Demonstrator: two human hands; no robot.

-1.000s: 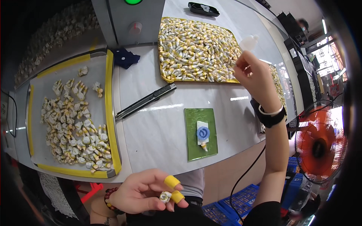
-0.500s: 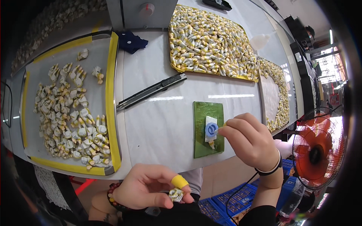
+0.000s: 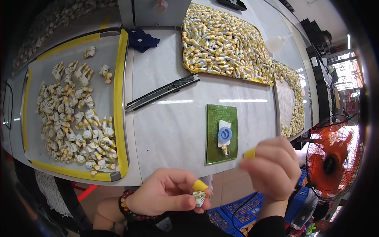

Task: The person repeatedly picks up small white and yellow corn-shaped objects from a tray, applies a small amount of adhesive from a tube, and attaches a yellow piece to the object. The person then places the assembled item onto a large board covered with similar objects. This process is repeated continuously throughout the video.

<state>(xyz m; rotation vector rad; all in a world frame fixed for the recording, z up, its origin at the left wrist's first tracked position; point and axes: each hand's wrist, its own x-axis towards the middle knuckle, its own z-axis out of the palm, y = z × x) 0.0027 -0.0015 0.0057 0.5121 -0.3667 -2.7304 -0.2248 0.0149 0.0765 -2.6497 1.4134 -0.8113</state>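
Piece (image 3: 199, 198): small, white and yellow, at left hand's (image 3: 164, 192) fingertips, apart from green pad (image 3: 213, 132).
Left hand: thumb and fingers pinching it.
Right hand (image 3: 273, 168): fingers curled, blurred; cannot tell if anything's held.
Handling: probably light, stiff, slightly slippery; finish may scuff.
Hold: opposite sides, gentle pinch.

Right hand: (image 3: 272, 168) drawn back from the blue cap (image 3: 225, 134) on the green board (image 3: 213, 159), nearer the left hand (image 3: 169, 192); a second ago it was beyond the board, by the full tray (image 3: 229, 80)
Yellow finger band: (image 3: 250, 153) now plainly visible on the right hand
White piece: (image 3: 199, 198) shows a different side between the left hand's fingertips
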